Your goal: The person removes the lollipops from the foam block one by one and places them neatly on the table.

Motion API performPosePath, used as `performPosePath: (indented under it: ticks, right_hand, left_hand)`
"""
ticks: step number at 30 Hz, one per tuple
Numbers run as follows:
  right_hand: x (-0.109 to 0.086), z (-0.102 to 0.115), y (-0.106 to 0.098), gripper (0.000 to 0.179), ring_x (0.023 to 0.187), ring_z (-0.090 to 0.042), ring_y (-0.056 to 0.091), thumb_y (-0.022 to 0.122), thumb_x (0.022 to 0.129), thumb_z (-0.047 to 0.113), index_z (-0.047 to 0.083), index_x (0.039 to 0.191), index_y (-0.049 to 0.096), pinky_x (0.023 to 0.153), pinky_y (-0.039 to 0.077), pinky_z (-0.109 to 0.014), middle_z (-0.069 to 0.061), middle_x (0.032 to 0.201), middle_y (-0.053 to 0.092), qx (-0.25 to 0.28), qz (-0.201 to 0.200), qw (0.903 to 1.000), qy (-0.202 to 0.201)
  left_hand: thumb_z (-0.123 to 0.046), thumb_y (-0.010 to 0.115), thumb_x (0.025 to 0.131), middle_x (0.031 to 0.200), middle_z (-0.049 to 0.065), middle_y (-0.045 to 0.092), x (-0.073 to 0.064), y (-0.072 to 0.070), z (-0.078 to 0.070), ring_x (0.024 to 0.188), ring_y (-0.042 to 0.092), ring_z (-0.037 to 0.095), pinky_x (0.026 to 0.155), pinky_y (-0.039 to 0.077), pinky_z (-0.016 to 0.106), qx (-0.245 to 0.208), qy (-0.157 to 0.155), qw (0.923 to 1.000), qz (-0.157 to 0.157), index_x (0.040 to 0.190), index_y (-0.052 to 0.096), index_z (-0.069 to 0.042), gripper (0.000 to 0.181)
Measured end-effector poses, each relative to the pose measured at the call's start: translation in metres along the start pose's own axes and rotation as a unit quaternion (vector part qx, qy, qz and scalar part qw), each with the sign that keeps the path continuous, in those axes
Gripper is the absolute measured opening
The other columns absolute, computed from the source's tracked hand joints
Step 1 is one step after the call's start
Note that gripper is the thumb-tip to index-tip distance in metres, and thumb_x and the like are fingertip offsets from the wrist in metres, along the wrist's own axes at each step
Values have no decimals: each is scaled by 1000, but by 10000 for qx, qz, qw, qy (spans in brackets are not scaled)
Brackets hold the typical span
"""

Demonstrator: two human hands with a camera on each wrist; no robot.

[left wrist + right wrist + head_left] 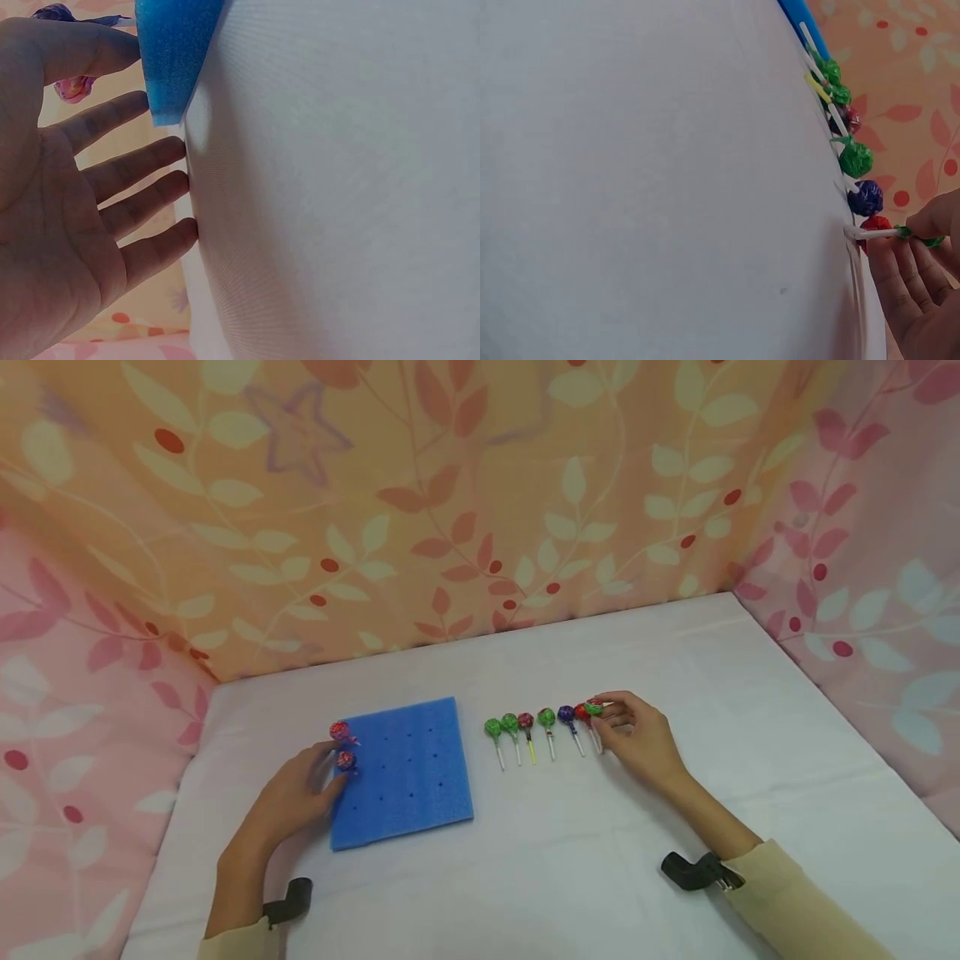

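Note:
My right hand (639, 741) pinches a green-wrapped lollipop (594, 707) by its top end between thumb and fingers, at the right end of a lollipop row. Its white stick (881, 235) points away from the fingertips in the right wrist view. Just behind it is a red lollipop (874, 223), partly hidden. The left hand (295, 795) rests at the left edge of a blue foam board (420, 735) with small holes, fingers spread and thumb on its edge. Between thumb and fingers, a pink-red lollipop (340, 731) and a dark-wrapped lollipop (346, 761) stand in the board.
Right of the board, green lollipops (492, 727), a dark red one (526, 720) with a yellow stick and a purple one (566, 715) lie side by side on the white tablecloth (525, 868). Patterned curtains (480, 527) enclose the back and sides.

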State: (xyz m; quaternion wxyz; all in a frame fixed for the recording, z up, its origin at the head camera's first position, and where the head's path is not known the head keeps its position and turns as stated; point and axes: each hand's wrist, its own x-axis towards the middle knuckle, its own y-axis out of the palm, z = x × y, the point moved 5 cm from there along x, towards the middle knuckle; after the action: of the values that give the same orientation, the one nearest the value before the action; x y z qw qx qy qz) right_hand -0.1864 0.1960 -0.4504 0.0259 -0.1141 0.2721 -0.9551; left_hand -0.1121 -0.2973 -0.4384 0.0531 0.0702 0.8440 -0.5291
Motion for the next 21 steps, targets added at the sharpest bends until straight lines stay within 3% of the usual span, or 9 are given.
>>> performPosePath:
  ticks: [4, 8, 14, 21]
  right_hand:
    - [5, -5, -4, 33, 88, -19, 75, 76, 96, 10, 9, 128, 70, 72, 55, -13, -13, 100, 78, -248, 41, 9996, 93]
    - [8, -8, -6, 33, 84, -16, 75, 76, 96, 10, 7, 128, 70, 70, 55, -15, -13, 98, 78, -380, 85, 9991, 139]
    - [10, -13, -7, 33, 77, -8, 72, 75, 96, 10, 6, 128, 69, 66, 55, -19, -15, 100, 78, -554, 297, 9976, 303]
    - [17, -14, -12, 32, 78, -13, 73, 75, 94, 10, 4, 125, 71, 69, 52, -21, -13, 97, 80, -976, 465, 9937, 285]
  left_hand:
    - [-37, 65, 103, 160, 26, 49, 1, 0, 1, 149, 42, 53, 118, 37, 76, -22, -52, 10000, 35, 157, 44, -8, 65]
    - [-38, 65, 102, 161, 27, 48, 0, 1, 3, 150, 42, 54, 117, 37, 76, -44, -103, 9999, 55, 158, 43, -9, 66]
    - [-35, 66, 102, 160, 26, 50, -1, 0, 3, 149, 43, 53, 118, 37, 75, -82, 53, 9999, -38, 157, 45, -7, 65]
    - [-35, 67, 102, 160, 24, 51, 0, -1, 2, 149, 44, 52, 119, 37, 75, -80, 127, 9998, -89, 156, 46, -7, 64]
